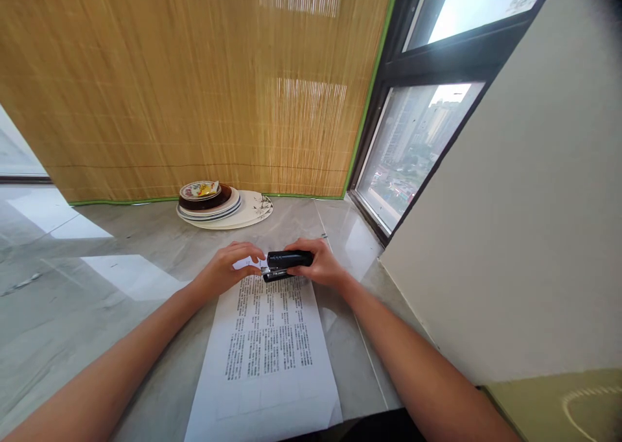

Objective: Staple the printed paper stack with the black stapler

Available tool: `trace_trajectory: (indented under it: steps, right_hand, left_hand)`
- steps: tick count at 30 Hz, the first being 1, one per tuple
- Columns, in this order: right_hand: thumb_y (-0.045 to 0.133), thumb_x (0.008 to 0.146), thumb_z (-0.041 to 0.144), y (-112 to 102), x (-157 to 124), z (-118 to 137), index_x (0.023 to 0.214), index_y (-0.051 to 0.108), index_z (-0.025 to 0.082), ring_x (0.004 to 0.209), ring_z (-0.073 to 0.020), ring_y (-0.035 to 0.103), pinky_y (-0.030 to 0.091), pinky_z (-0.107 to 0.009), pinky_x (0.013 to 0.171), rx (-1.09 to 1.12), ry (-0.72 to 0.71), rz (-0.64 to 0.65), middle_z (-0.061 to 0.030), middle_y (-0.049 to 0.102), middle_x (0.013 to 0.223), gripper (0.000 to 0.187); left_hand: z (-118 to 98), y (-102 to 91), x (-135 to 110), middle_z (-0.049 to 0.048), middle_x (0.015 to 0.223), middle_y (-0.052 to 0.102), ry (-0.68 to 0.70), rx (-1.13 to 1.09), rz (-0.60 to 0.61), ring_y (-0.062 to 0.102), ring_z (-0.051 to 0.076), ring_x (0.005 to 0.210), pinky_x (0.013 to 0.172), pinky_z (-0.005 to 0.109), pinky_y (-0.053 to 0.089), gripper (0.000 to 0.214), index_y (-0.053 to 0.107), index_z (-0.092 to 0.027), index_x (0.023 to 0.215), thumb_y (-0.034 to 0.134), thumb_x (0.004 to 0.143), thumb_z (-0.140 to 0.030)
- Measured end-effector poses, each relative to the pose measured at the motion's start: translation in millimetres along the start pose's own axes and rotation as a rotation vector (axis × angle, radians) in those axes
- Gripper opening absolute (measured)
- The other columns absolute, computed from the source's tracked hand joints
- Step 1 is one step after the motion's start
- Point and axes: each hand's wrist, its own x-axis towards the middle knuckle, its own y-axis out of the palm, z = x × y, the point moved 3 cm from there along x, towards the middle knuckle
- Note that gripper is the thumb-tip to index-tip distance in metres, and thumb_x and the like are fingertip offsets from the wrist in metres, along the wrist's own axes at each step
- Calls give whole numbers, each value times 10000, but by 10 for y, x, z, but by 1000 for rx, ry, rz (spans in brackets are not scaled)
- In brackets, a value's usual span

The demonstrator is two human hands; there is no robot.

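A black stapler point(290, 259) lies sideways above the top part of a printed sheet of paper point(265, 390), its jaws parted toward the left. My right hand point(319, 262) is wrapped around the stapler's right end, thumb below and fingers over the top. At the stapler's left end, my left hand point(233, 267) has its thumb and curved fingers apart, with a gap between them. Its fingertips come close to a small silvery part at the stapler's mouth; whether they touch it I cannot tell. Both hands hide some of the sheet's upper edge.
The paper rests on a grey marbled counter point(160, 254). Farther back, a stack of plates point(214, 210) with a small yellow packet point(208, 189) on top stands by a bamboo blind point(194, 92). A window point(403, 150) and a white wall point(525, 202) bound the right side.
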Motion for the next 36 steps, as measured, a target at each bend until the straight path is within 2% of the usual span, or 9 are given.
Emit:
trace_trajectory:
  steps: [4,10,21,36]
  right_hand:
    - [851,695,249,6,0,-8,1056,770,214,846,-198,693,534,-318,793,52,1,-17,-24,750,942,372]
    - [847,696,231,18,-2,26,1052,772,218,863,-198,693,535,-322,804,68,10,-21,-20,747,949,364]
    - [837,698,248,35,-6,58,1043,766,211,875,-197,698,543,-330,827,72,31,-13,-26,755,966,354]
    - [850,713,273,57,-3,84,1043,767,218,869,-197,702,550,-332,824,83,-6,-5,-24,759,966,344]
  left_hand:
    - [-50,-1,12,28,939,743,61,-14,4,697,181,905,889,318,519,118,722,-227,1001,744,897,-277]
    - [-87,31,11,41,952,722,17,-108,30,681,152,818,785,275,537,64,704,-201,884,718,913,-256]
    - [-119,34,7,55,985,718,155,-65,34,693,156,868,799,270,548,89,769,-224,888,692,930,-208]
    - [-155,36,7,50,982,668,146,-44,16,668,157,889,824,277,534,124,719,-210,835,663,945,-198]
